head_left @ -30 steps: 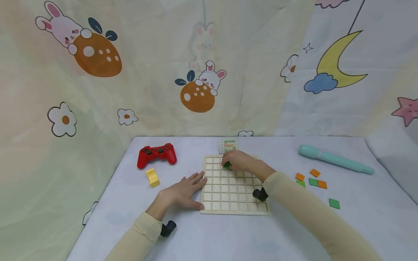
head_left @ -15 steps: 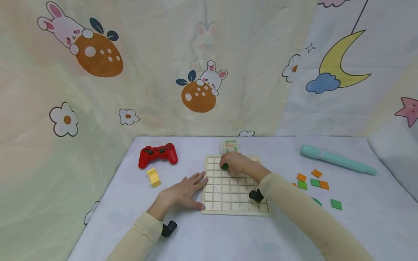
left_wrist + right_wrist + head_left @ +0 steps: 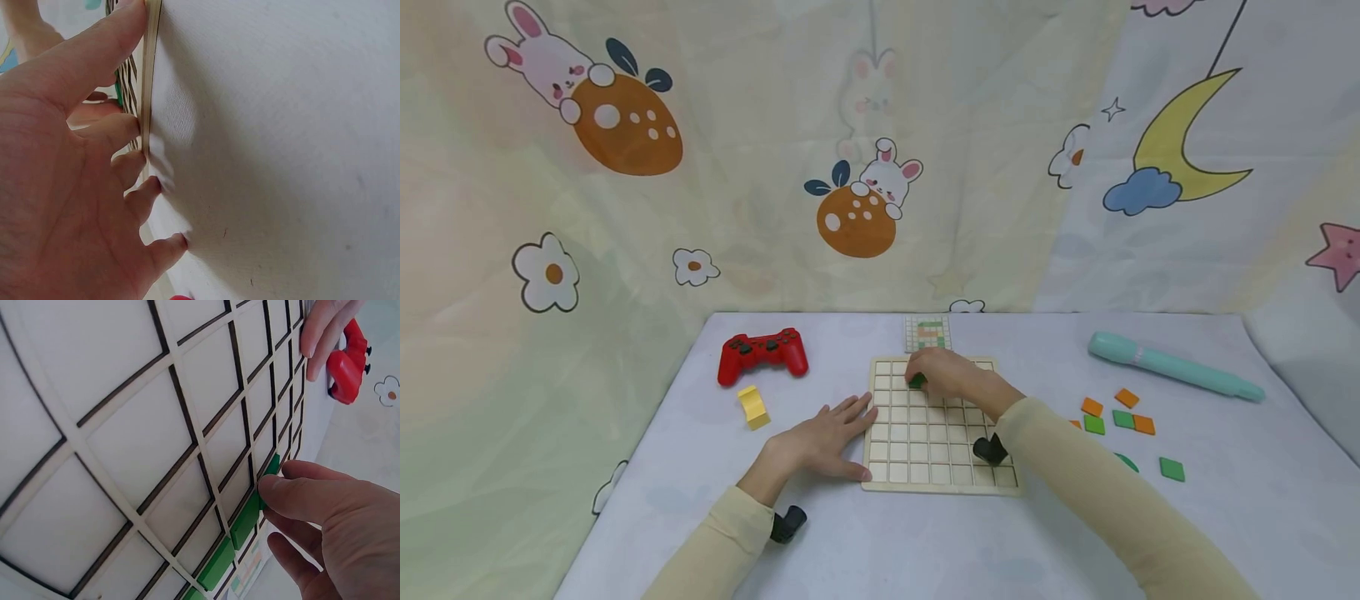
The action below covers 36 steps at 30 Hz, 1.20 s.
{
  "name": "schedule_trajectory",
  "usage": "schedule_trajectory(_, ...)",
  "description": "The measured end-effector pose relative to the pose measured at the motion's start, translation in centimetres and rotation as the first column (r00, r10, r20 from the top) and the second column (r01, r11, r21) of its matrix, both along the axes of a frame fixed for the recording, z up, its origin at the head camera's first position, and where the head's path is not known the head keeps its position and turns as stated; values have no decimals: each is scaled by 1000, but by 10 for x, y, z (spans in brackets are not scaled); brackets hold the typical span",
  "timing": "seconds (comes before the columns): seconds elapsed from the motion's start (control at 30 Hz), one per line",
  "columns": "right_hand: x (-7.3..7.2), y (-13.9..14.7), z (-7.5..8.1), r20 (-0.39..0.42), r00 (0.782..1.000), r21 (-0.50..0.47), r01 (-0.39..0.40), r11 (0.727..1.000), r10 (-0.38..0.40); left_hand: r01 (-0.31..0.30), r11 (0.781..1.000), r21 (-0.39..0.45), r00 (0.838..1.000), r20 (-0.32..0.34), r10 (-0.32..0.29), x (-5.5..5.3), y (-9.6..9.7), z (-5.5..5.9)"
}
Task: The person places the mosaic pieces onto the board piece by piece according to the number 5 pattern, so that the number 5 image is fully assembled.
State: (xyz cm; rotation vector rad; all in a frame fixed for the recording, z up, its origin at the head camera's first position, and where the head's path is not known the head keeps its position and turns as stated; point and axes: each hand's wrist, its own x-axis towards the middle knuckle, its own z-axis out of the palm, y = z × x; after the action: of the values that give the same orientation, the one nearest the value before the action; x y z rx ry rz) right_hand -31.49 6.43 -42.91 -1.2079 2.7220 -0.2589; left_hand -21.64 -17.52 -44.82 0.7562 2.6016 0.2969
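Note:
A pale wooden grid board (image 3: 917, 454) lies in the middle of the table. At its far side my right hand (image 3: 946, 372) pinches a green square tile (image 3: 272, 469) between thumb and fingers, over a cell near the left of the upper rows. Beside it, more green tiles (image 3: 217, 562) sit in a row, seen in the right wrist view; the hand hides them from the head view. My left hand (image 3: 823, 443) lies spread at the board's left side, thumb and fingertips touching its edge (image 3: 149, 75). A small card with a coloured grid pattern (image 3: 928, 332) lies just behind the board.
Loose orange and green tiles (image 3: 1094, 426) are scattered right of the board, some partly behind the right sleeve. A teal stick-like object (image 3: 1176, 368) lies beyond them. On the left are a red game controller (image 3: 763, 353) and a yellow block (image 3: 753, 407).
Over the last second my right hand has shifted slightly left along the board with the green tile, then stayed nearly still. The left hand has kept its place.

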Motion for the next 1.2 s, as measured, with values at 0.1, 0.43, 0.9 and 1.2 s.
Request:
schedule_trajectory(0.1,1,0,0,-26,1000,1,-9,1000,9,1,1000,-2,1000,-2,-1,0,0,-1)
schedule_trajectory(0.43,2,2,-1,-51,999,7,7,1000,-7,-2,1000,-2,1000,5,2,-1,2,0)
schedule_trajectory(0.9,2,68,21,-46,993,-35,110,993,-111,-10,1000,-16,1000,15,11,-1,4,2)
schedule_trajectory(1.2,11,184,20,-17,949,14,315,949,-314,-8,1000,2,1000,9,8,0,4,-1)
